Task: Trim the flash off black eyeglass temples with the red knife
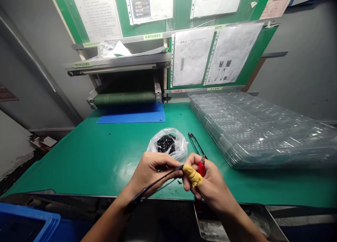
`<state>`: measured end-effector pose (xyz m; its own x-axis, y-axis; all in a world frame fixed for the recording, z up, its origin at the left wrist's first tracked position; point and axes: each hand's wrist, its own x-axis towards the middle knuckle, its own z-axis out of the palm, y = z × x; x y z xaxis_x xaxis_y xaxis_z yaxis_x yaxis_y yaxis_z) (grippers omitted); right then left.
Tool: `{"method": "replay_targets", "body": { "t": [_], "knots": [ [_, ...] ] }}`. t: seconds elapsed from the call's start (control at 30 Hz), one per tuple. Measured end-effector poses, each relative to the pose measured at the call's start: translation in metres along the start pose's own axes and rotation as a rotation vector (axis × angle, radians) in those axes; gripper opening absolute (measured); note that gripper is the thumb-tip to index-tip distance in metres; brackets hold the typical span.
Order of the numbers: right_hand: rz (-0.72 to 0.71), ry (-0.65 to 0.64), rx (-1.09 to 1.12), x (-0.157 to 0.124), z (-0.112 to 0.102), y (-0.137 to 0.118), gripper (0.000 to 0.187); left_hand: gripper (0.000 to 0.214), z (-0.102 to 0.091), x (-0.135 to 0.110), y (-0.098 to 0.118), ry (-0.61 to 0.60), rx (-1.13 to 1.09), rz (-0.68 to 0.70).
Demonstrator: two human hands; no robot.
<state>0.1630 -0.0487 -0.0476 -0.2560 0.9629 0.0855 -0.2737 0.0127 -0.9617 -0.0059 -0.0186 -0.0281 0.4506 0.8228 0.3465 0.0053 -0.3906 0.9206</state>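
Down at the front edge of the green-topped bench (105,172), the left hand (151,173) pinches a thin black cable (160,179), while the right hand (212,189), wearing a yellow rubber finger cot (192,175), pinches red-handled snips (201,169). Pale green shelf label (153,36) reads 标准作业指导书.

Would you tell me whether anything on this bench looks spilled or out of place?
Yes: small black pieces lie loose on the green mat by the left hand and right hand, outside the clear plastic bag of similar parts, looking spilled.

We're counting live: one left hand (151,172), one right hand (210,187), one black strip (158,181), one yellow finger cot (192,174), one red-handled snips (201,168), one plastic bag (167,143), one blue mat (131,115), one stack of clear trays (258,129), two printed sheets (192,56) up front!
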Motion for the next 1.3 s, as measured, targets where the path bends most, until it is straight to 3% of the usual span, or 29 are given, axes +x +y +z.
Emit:
{"method": "replay_targets", "body": {
  "t": [0.13, 0.27, 0.37, 0.43, 0.53, 0.63, 0.7, 0.77, 0.83, 0.9, 1.0, 1.17, 1.3],
  "knots": [
    [-0.058, 0.137, 0.091, 0.014, 0.003, 0.003, 0.048, 0.023, -0.002, 0.028, -0.010, 0.046, 0.000, -0.036],
    [-0.112, 0.358, 0.173, 0.029, -0.005, 0.013, 0.055, 0.019, -0.015, 0.057, -0.039, 0.094, 0.082, -0.099],
    [-0.115, 0.479, 0.200, 0.030, -0.010, 0.023, 0.056, 0.021, -0.016, 0.059, -0.052, 0.115, 0.104, -0.116],
    [-0.090, 0.494, 0.184, 0.023, -0.009, 0.029, 0.053, 0.035, -0.010, 0.049, -0.047, 0.112, 0.049, -0.108],
    [0.000, 0.384, 0.106, 0.004, -0.004, 0.032, 0.047, 0.038, -0.002, 0.029, -0.027, 0.162, -0.049, -0.092],
    [0.052, 0.218, -0.077, -0.016, -0.004, 0.014, 0.034, 0.036, -0.006, 0.014, -0.004, 0.139, -0.135, -0.169],
    [-0.109, 0.116, -0.466, -0.025, -0.006, -0.008, 0.020, 0.034, -0.013, 0.008, 0.009, 0.028, -0.245, -0.292],
    [-0.384, -0.051, -0.944, -0.026, -0.008, -0.032, 0.007, 0.032, -0.020, 0.004, 0.019, -0.099, -0.366, -0.419],
    [-0.598, -0.234, -1.286, -0.023, -0.006, -0.051, 0.014, 0.030, -0.022, 0.001, 0.027, -0.184, -0.439, -0.493],
    [-0.685, -0.356, -1.472, -0.020, -0.003, -0.063, 0.020, 0.027, -0.022, -0.001, 0.035, -0.226, -0.464, -0.534],
    [-0.687, -0.425, -1.564, -0.017, 0.002, -0.069, 0.024, 0.027, -0.019, -0.004, 0.044, -0.252, -0.469, -0.582],
    [-0.680, -0.409, -1.517, -0.021, 0.003, -0.068, 0.023, 0.026, -0.017, -0.004, 0.049, -0.302, -0.454, -0.623],
    [-0.665, -0.468, -1.554, -0.022, 0.002, -0.069, 0.021, 0.034, -0.016, -0.003, 0.049, -0.376, -0.465, -0.627]
  ]
}}
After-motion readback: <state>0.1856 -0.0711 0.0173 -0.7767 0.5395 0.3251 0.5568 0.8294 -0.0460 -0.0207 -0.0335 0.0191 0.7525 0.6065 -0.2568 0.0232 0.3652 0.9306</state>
